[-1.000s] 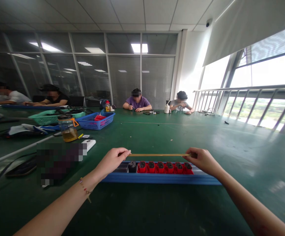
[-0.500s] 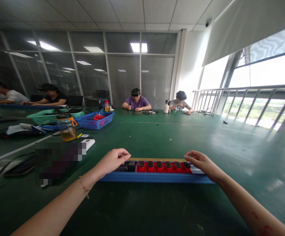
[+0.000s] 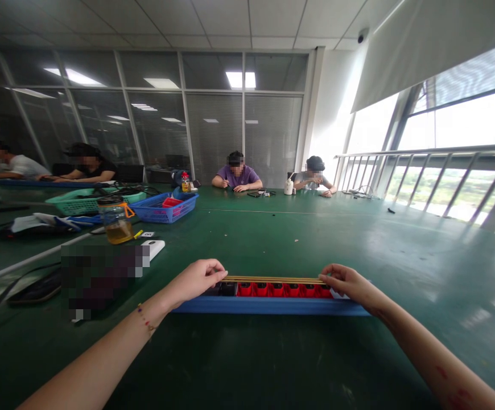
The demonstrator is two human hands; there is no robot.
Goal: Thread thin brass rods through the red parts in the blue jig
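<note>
Because the thin yellow sticks [image 3: 273, 279] are looking light but bendable, my left hand [image 3: 200, 278] and right hand [image 3: 350, 283] are sensibly pinching opposite ends.

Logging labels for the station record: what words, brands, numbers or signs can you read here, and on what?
None legible.
Small white tag: a dark mark, too small to read.
White device: dark spot on its end, unreadable.
Blue tray, red blocks, yellow sticks: no text I can make out.
</note>
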